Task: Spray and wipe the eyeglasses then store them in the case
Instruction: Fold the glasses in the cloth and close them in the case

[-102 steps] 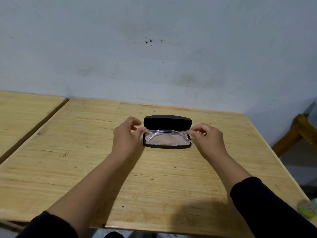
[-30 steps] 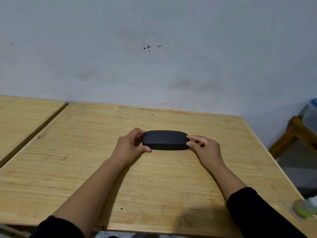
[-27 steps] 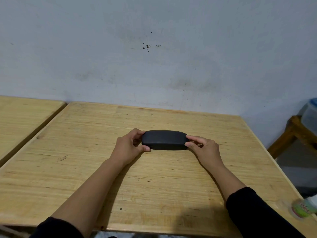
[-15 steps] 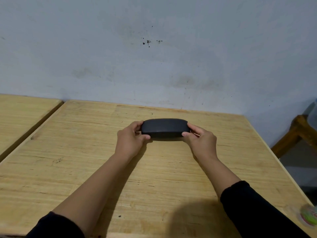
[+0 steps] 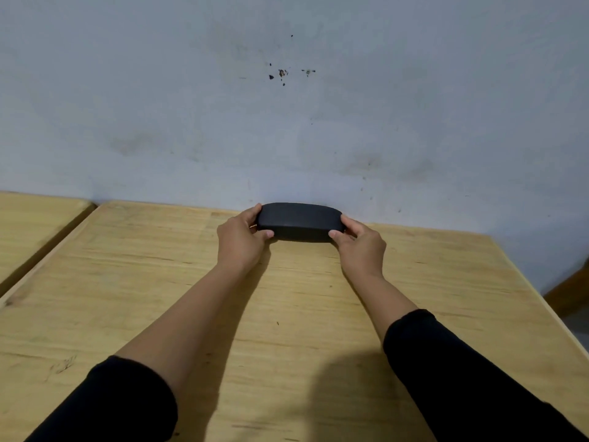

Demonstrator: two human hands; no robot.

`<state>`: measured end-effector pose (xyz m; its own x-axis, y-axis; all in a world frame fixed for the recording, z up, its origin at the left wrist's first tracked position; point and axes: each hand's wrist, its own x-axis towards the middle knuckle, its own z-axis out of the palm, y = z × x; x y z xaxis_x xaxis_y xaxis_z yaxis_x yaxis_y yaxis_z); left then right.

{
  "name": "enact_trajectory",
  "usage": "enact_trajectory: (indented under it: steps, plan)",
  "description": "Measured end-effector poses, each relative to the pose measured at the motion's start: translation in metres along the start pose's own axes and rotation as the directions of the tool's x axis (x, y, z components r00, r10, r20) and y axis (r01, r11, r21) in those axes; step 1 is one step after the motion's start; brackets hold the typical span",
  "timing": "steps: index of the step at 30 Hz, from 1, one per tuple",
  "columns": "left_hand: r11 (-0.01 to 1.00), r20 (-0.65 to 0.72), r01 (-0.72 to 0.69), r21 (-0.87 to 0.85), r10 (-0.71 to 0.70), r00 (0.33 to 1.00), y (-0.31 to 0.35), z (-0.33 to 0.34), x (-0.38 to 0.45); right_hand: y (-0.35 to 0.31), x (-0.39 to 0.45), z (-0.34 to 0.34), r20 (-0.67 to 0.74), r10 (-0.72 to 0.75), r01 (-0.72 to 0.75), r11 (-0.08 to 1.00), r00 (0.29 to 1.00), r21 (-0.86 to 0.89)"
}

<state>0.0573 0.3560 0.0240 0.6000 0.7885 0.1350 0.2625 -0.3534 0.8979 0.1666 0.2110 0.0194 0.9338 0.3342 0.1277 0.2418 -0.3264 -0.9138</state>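
Left hand [image 5: 239, 242]: fingers and thumb curled round the left end of the case [image 5: 299, 221]. Right hand [image 5: 361, 247]: grips the right end likewise. Case: closed, at the table's [image 5: 127, 282] 12 o'clock edge, near the wall [image 5: 287, 122]; a second ago mid-table. Eyeglasses unseen; storing step judged finished.

Matte black case [image 5: 299, 221], pale yellow streaky-grained wooden table [image 5: 127, 282], black sleeves [image 5: 462, 371], bluish-white smudged wall [image 5: 191, 90]
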Motion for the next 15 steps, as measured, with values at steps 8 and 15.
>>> enact_trajectory:
  steps: [8, 15]
  plan:
    - [0.999, 0.01, 0.028, 0.045, -0.028, 1.0, -0.013, 0.011, 0.019, 0.007, 0.014, 0.007, -0.014, -0.022, 0.02, 0.995, 1.0, -0.095]
    - [0.958, 0.097, -0.03, 0.285, 0.002, 0.995, -0.014, 0.009, 0.022, 0.008, 0.017, 0.003, 0.118, -0.155, 0.19, 0.9, 0.981, -0.393]
